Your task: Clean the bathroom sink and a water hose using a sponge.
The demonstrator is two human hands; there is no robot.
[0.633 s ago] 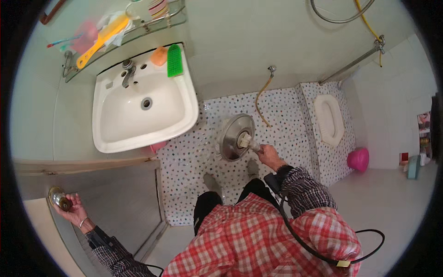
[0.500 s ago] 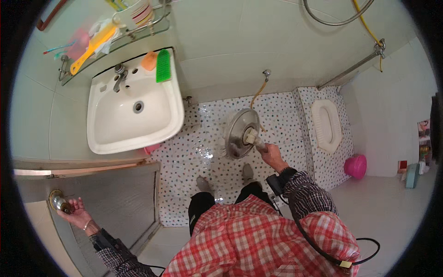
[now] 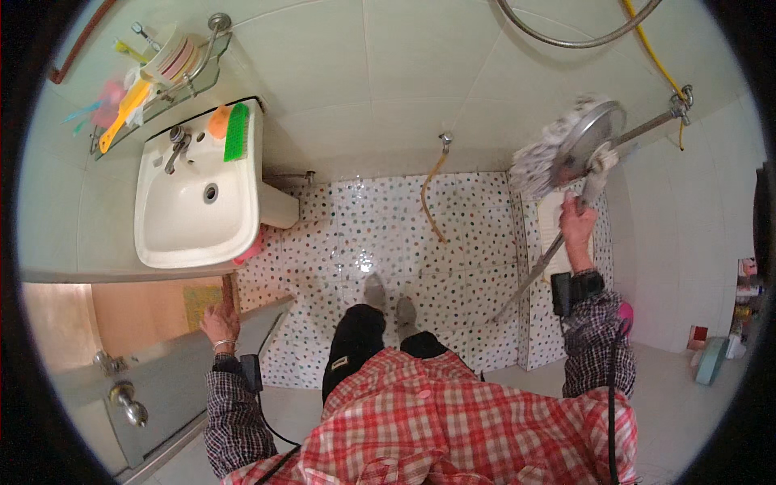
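My right hand (image 3: 577,230) is closed round the thin metal handle of a mop (image 3: 594,174), just below its head. The mop head is raised at the right, tilted, with wet whitish strands hanging from a round metal plate (image 3: 584,141). Its handle slants down toward the floor at the left. At the lower left, my left hand (image 3: 221,325) is beside the door (image 3: 259,327), its fingers curled against a narrow brown strip (image 3: 229,291). What they grip is hard to make out. The round doorknob (image 3: 129,404) is apart from it.
A white sink (image 3: 194,214) stands at the left under a glass shelf (image 3: 162,105). A squat toilet (image 3: 558,234) is set in the raised floor at the right, below the mop. A yellow hose (image 3: 432,198) hangs from a wall tap. A pink bucket (image 3: 626,318) stands near my right arm.
My right hand has lifted the mop off the floor and carried it to the right. My left hand has let go of the doorknob, and the door now stands away from its frame.
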